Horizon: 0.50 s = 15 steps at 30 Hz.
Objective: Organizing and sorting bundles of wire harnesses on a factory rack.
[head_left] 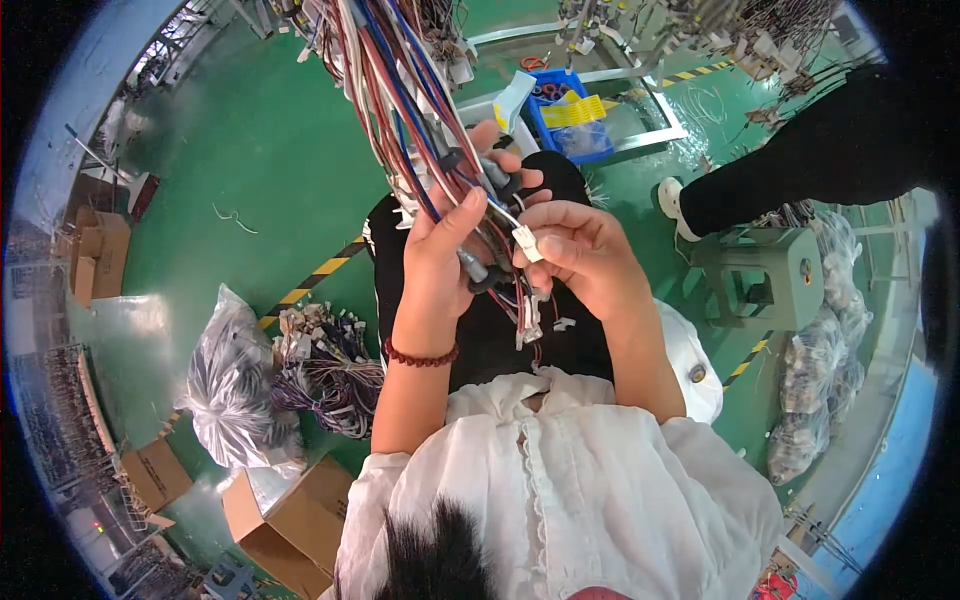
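A thick wire bundle (pixel 385 75) of red, white and blue strands hangs down from the top into my left hand (pixel 442 225). My left fingers are wrapped round it, palm up, with grey cylindrical parts (pixel 472 265) and black rings among the strands. Just to the right, my right hand (pixel 580 245) pinches a small white connector (pixel 527 243) on the end of a white wire. Below the hands dangle more white connectors (pixel 528 322) over my dark-clothed lap. Some of my right fingertips are hidden behind the wires.
Ahead stands a blue bin (pixel 570 115) with a yellow strip across it. A grey stool (pixel 760 275) and another person's dark-clothed leg (pixel 800 155) are on the right. Left lie a plastic bag (pixel 240 385), a wire pile (pixel 330 370) and a cardboard box (pixel 300 525).
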### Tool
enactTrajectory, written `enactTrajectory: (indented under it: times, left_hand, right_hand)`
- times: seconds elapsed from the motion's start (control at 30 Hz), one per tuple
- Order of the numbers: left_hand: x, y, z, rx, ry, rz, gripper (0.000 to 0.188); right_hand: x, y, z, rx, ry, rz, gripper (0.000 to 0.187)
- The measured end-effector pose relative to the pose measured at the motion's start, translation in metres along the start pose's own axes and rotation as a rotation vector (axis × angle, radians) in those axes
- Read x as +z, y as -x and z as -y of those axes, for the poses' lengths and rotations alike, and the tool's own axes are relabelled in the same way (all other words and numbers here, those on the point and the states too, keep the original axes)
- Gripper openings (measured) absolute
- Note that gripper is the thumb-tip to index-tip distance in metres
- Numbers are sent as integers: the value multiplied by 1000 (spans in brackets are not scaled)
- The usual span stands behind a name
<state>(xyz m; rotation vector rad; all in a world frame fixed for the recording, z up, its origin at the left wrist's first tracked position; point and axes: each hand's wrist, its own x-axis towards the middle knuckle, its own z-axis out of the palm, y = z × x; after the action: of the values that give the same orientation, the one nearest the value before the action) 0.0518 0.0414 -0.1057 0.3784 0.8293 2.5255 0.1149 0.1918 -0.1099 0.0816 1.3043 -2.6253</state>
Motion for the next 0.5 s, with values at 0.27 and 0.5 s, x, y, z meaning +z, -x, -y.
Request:
enactTrajectory:
  times: [0.27, 0.5]
  left_hand:
    - [-4, -4, 0, 78, 25, -74, 41]
    - [-13, -10, -7, 109, 246, 37, 33]
  right_hand:
    - [-9, 12, 20, -329, 329, -231, 22]
    - [-42, 27, 12, -114, 562, -168, 24]
